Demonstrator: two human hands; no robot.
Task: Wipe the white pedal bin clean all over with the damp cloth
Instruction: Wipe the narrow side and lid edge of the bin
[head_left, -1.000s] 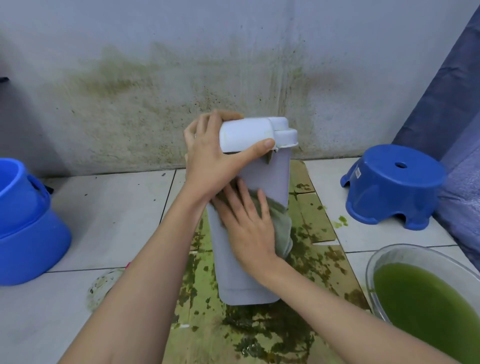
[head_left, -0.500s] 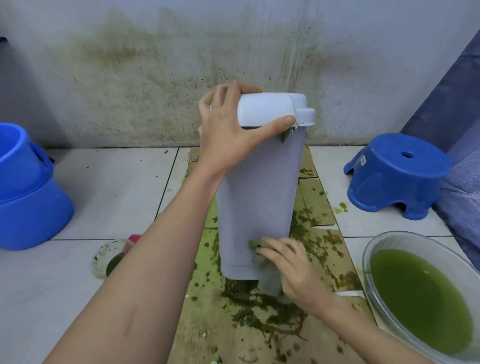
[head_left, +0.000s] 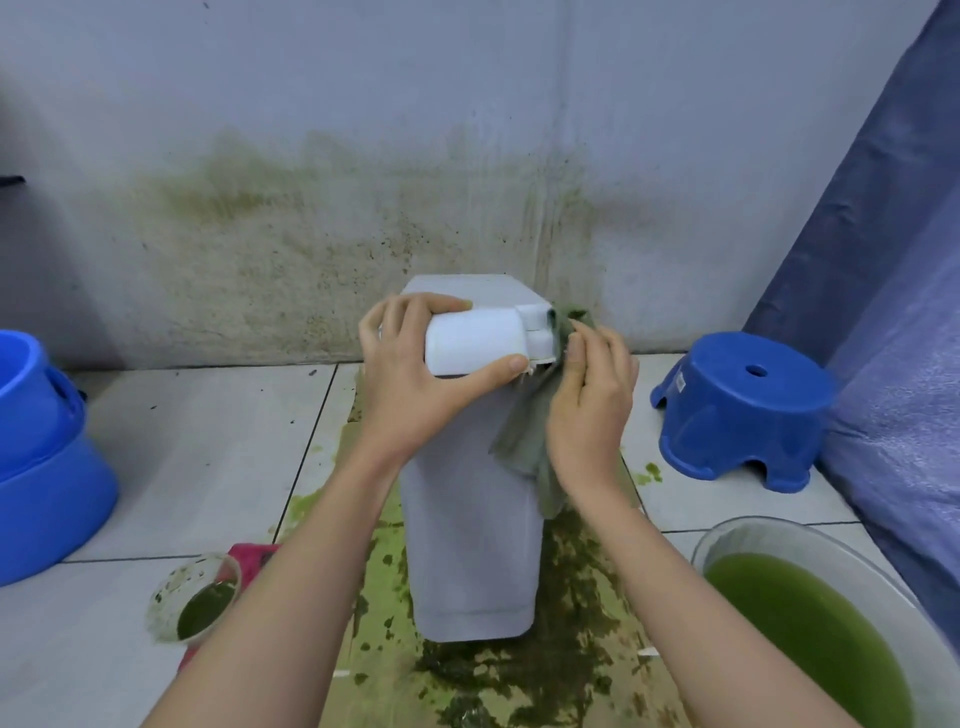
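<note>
The white pedal bin (head_left: 470, 545) stands upright on stained cardboard in the middle of the floor. My left hand (head_left: 415, 384) grips its white lid from the near left side, thumb along the front edge. My right hand (head_left: 589, 415) presses the damp grey-green cloth (head_left: 524, 441) against the bin's upper right side, at the lid's hinge corner. The cloth hangs down below my palm over the bin's right edge. The bin's far side and its pedal are hidden.
Green-stained cardboard (head_left: 519, 686) lies under the bin. A clear basin of green liquid (head_left: 810, 634) sits near right, a blue stool (head_left: 743, 410) far right, blue tubs (head_left: 47, 452) at left. A small cup of green paste (head_left: 195, 597) and a pink object (head_left: 254, 556) lie near left.
My right hand has carried the cloth from the bin's lower front up to the upper right corner by the lid. The left hand has stayed gripping the lid.
</note>
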